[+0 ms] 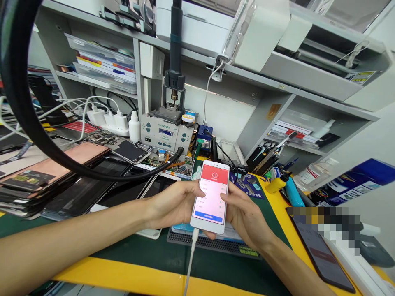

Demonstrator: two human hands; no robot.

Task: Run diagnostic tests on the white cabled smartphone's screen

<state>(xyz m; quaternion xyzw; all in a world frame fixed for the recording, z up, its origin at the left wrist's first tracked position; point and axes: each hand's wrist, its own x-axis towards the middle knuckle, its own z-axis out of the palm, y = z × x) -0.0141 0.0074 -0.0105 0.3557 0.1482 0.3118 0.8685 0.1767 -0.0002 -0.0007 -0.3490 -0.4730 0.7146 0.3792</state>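
Observation:
A white smartphone (211, 198) is held upright between both hands, above the work mat. Its lit screen has a red band with a sad face on top, a list below, and a blue button at the bottom. My left hand (179, 201) grips the phone's left edge, its thumb over the screen. On the opposite edge, my right hand (243, 207) holds on, the thumb reaching over the glass. A white charging cable (192, 250) is plugged into the bottom end. Under the phone lies a dark perforated tray (210, 243) with light blue items on it.
Stacked phone parts (55, 172) cover the left side. A rework station (166, 131) with a hot-air gun (175, 49) stands behind, its thick black hose (18, 102) arching across the left foreground. A dark tablet-like device (321, 250), yellow bottle (276, 185) and clear bottle (314, 174) are on the right.

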